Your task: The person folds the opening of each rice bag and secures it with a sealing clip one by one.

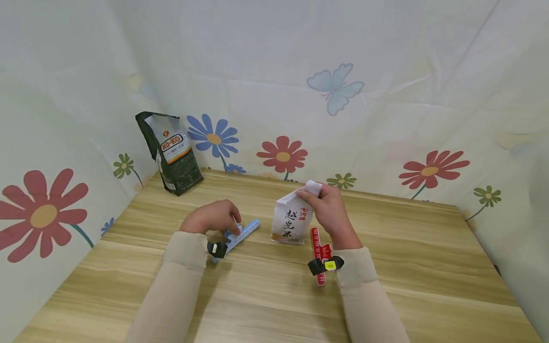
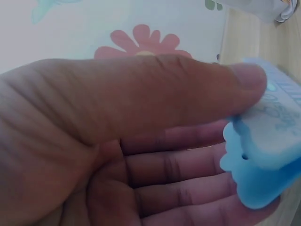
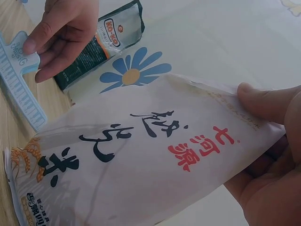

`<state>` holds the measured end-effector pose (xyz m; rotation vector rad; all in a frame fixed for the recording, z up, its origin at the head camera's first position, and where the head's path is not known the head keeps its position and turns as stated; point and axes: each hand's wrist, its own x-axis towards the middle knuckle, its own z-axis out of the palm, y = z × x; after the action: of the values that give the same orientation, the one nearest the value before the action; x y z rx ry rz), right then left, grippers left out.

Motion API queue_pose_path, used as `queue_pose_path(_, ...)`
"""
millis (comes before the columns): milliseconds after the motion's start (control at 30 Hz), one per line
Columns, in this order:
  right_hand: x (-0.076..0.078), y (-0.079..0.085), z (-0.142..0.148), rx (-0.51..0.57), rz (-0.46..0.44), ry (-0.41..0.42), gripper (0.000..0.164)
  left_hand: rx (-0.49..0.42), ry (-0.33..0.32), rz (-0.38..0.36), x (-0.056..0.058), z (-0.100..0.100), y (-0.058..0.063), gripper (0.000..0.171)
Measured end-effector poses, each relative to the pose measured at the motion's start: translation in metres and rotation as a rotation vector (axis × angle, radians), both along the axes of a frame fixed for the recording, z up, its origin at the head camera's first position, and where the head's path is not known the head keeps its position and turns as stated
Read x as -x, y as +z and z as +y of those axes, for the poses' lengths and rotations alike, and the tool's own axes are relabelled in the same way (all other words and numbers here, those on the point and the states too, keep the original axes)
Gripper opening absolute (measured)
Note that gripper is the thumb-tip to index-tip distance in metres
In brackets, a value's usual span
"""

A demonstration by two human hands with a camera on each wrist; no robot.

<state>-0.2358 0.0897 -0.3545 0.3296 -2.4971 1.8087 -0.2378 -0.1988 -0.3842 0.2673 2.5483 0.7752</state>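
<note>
My left hand (image 1: 216, 217) pinches a light blue clip (image 1: 244, 234) by its handle, thumb on one side and fingers on the other. In the left wrist view the thumb presses the clip's (image 2: 270, 127) upper handle plate, with the scalloped lower plate resting on the fingers. My right hand (image 1: 332, 209) grips the folded top corner of a white paper rice bag (image 1: 291, 221), which stands upright with black and red characters facing me. The right wrist view shows the thumb on the bag's (image 3: 127, 141) top edge. Beneath my right wrist lies a red clip (image 1: 316, 243).
A dark green and silver KO-KO bag (image 1: 180, 162) stands at the back left of the wooden table (image 1: 257, 295). Behind the table hangs a pale cloth (image 1: 240, 71) printed with flowers and a butterfly.
</note>
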Motion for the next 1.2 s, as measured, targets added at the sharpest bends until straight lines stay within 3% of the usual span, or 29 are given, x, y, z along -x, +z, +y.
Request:
queue_pose_path(400,0.000,0.000,0.000,-0.003,-0.007,0.001,0.026,0.023,-0.019,0.071,-0.004,-0.001,0.010,0.017)
queue_pose_path(700,0.000,0.001,0.001,0.001,-0.026,0.001,0.026,-0.024,0.015,0.058,-0.004,-0.007,0.018,0.029)
queue_pose_path(967,0.000,0.001,0.001,0.000,-0.039,-0.003,0.027,-0.017,0.020,0.180,-0.005,-0.010,0.025,0.029)
queue_pose_path(1200,0.000,0.001,0.001,-0.004,-0.036,-0.003,0.027,-0.078,0.022,0.263,-0.005,-0.014,0.024,0.026)
